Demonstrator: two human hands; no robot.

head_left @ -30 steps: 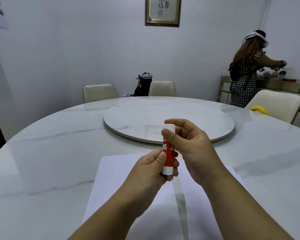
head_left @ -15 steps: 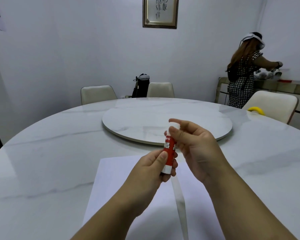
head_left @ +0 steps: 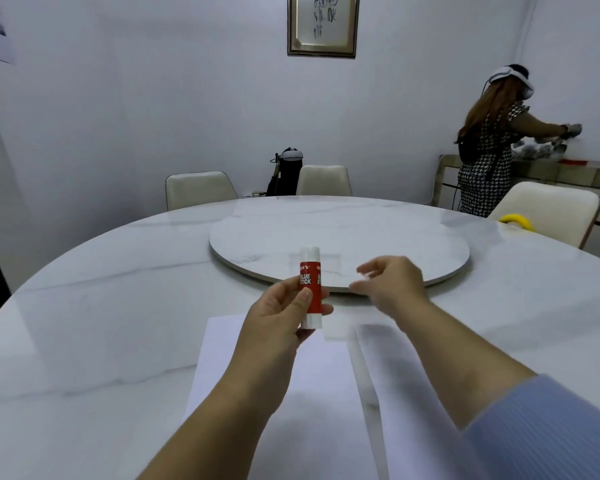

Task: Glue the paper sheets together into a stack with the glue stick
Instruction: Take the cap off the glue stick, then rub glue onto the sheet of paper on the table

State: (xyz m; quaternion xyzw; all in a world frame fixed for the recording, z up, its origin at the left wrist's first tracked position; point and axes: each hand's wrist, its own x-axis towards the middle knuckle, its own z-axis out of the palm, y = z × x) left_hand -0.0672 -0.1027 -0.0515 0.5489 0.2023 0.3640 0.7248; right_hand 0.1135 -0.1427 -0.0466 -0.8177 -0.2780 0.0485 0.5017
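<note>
Two paper sheets (head_left: 278, 372) lie at the table's (head_left: 94, 327) near edge, their lower parts cut off by the frame. Right hand (head_left: 392, 284) is motion-blurred above the table; whether its curled fingers hold anything cannot be told. Left hand (head_left: 278, 317) clamps the upright, capped glue stick (head_left: 310, 292) between thumb and fingers, above the sheets' far edge.

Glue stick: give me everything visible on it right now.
The glue stick is a small cylinder, red label with white "GLUE STICK" lettering, white plastic-looking ends. It stands roughly upright in the air above the paper sheets, pinched by the left hand around its lower half. Whether the cap is on cannot be told. The right hand, blurred, is apart from it.
</note>
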